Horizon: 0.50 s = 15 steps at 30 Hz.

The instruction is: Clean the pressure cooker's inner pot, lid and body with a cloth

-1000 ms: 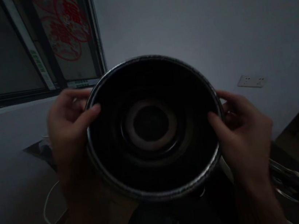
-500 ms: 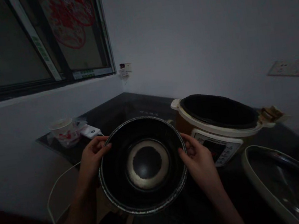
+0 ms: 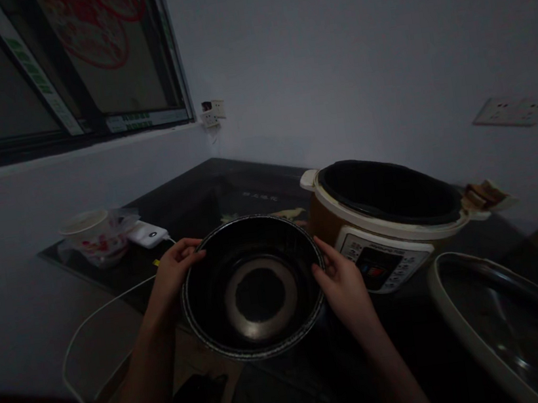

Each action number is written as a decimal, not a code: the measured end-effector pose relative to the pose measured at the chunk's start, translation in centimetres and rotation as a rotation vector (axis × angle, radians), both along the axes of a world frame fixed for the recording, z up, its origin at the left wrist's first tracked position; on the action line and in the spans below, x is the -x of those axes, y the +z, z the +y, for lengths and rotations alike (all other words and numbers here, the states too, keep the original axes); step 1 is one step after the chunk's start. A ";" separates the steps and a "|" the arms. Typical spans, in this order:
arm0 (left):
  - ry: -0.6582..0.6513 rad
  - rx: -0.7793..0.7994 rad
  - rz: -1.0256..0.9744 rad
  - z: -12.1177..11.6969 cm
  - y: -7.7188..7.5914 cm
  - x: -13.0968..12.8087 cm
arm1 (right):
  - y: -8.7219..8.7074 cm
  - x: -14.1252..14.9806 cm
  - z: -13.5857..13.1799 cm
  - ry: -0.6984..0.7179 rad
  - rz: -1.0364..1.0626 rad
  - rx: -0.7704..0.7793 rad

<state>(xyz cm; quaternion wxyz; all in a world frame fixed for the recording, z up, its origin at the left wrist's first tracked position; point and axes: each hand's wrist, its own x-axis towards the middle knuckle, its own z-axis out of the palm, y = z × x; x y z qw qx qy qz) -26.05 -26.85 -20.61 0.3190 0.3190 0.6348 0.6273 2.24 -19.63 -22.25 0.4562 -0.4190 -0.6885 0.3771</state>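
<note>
A round black inner pot (image 3: 261,331) with a worn, pale ring on its bottom is held up in front of me, its opening tilted toward me. On its left rim my left hand (image 3: 179,269) is closed, thumb inside and fingers behind. My right hand (image 3: 338,273) grips the opposite rim the same way. Just beyond my right hand stands a brown and white electric pressure cooker (image 3: 384,249) without its lid, its cavity dark. To the right a large lid (image 3: 519,334) lies with its shiny inner side showing.
A bowl in a plastic bag (image 3: 96,241) and a white power bank (image 3: 148,234) with a cable sit at the left of the dark table (image 3: 183,189). Wall sockets (image 3: 510,111) are on the wall at right. A window (image 3: 116,63) is at upper left.
The pot has tipped to a flatter angle, so its opening looks narrower. Both hands keep their hold on the rim. My view has shifted slightly.
</note>
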 end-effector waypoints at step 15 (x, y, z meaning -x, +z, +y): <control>-0.012 0.072 0.001 1.2 -0.1 0.2 | -0.5 0.4 -0.5 0.028 0.179 0.105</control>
